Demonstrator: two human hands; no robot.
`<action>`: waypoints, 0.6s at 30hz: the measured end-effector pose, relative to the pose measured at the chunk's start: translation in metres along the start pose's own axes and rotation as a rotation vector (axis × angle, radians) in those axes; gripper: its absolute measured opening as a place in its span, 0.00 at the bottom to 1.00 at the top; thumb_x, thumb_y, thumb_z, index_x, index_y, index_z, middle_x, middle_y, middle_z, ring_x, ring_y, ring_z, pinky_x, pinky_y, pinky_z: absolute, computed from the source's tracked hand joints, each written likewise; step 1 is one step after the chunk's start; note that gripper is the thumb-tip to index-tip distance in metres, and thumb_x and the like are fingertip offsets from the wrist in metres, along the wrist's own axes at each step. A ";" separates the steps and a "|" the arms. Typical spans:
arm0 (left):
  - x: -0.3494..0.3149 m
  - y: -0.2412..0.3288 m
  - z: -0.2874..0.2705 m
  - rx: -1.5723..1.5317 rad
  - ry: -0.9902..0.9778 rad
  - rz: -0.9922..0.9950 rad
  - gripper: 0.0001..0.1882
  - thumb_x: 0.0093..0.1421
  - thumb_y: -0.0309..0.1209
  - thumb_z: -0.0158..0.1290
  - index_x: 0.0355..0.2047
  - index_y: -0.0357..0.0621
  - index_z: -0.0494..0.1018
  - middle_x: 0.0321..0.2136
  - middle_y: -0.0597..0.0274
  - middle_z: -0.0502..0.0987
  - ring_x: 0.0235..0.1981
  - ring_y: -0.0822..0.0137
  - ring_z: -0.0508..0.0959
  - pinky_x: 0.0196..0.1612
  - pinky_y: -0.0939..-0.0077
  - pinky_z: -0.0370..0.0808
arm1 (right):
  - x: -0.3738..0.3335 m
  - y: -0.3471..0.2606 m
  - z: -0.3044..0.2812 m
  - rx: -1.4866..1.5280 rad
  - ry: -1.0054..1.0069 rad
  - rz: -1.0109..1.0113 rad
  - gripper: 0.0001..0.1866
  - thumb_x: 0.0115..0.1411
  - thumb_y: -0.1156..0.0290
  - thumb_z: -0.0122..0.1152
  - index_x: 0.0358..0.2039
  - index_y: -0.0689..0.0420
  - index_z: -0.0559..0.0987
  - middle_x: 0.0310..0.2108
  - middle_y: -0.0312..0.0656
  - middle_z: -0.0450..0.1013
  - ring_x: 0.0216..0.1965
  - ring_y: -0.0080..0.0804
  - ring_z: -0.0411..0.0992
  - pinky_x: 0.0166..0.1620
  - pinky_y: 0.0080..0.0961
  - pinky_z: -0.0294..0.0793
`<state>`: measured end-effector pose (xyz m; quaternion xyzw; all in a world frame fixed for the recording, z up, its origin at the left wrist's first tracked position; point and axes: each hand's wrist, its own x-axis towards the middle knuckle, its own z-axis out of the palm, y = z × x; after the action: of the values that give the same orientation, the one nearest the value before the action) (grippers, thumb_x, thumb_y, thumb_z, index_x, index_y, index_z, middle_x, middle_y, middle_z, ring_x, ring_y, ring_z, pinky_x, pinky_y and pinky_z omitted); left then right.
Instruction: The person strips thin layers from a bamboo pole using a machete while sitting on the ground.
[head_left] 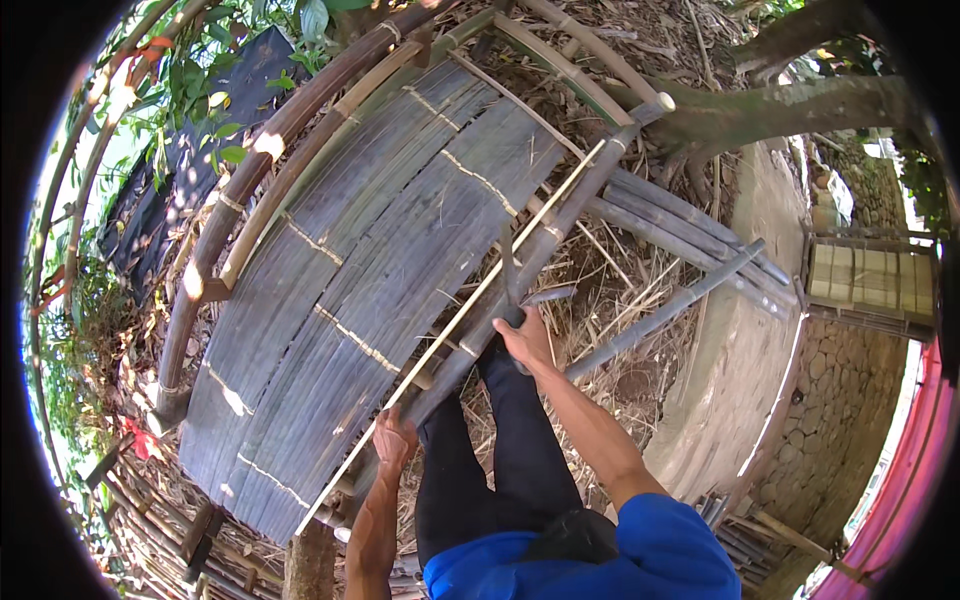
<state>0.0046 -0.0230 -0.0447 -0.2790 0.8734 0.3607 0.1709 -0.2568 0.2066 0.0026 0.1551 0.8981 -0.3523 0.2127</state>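
A long, thin, pale bamboo strip runs slantwise along the near edge of a bench top made of flattened grey bamboo. My left hand is closed around the strip's lower part. My right hand grips the dark handle of a knife. Its blade points away from me and lies close beside the strip. Next to the right hand, a short grey curved piece shows; I cannot tell whether it belongs to the knife. A thick grey bamboo pole forms the bench's near edge.
Bamboo rails border the bench's far side. Several grey bamboo poles jut out to the right, with another pole slanting beside my legs. Dry leaves and bamboo scraps litter the ground. A tree trunk and a concrete ledge stand right.
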 end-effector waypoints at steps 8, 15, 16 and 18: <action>0.047 0.037 0.031 0.056 -0.012 0.155 0.34 0.50 0.26 0.59 0.59 0.40 0.66 0.55 0.40 0.69 0.58 0.40 0.68 0.62 0.49 0.66 | 0.097 -0.039 0.126 0.094 0.060 -0.238 0.30 0.52 0.58 0.76 0.46 0.67 0.74 0.45 0.58 0.72 0.46 0.50 0.72 0.49 0.46 0.72; 0.075 0.033 0.071 0.101 -0.012 0.055 0.34 0.50 0.26 0.60 0.59 0.39 0.67 0.48 0.43 0.71 0.53 0.43 0.70 0.57 0.48 0.67 | 0.169 -0.012 0.107 -0.062 0.242 -0.487 0.34 0.54 0.54 0.74 0.55 0.61 0.73 0.50 0.51 0.69 0.53 0.47 0.66 0.59 0.46 0.64; 0.075 0.030 0.073 0.082 0.004 0.019 0.32 0.51 0.27 0.59 0.58 0.40 0.67 0.46 0.44 0.71 0.51 0.44 0.71 0.55 0.47 0.67 | 0.180 -0.005 0.089 -0.131 0.255 -0.422 0.36 0.53 0.55 0.75 0.56 0.60 0.71 0.50 0.52 0.68 0.55 0.48 0.64 0.61 0.46 0.62; 0.085 0.038 0.074 0.077 0.044 -0.018 0.22 0.55 0.27 0.58 0.52 0.40 0.71 0.39 0.45 0.73 0.44 0.44 0.73 0.48 0.49 0.69 | 0.210 0.010 0.056 -0.254 0.335 -0.225 0.39 0.52 0.58 0.76 0.59 0.61 0.68 0.51 0.55 0.67 0.59 0.50 0.61 0.64 0.49 0.59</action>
<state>-0.0781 0.0217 -0.1168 -0.2879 0.8878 0.3189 0.1653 -0.4181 0.2014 -0.1427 0.0825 0.9697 -0.2270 0.0379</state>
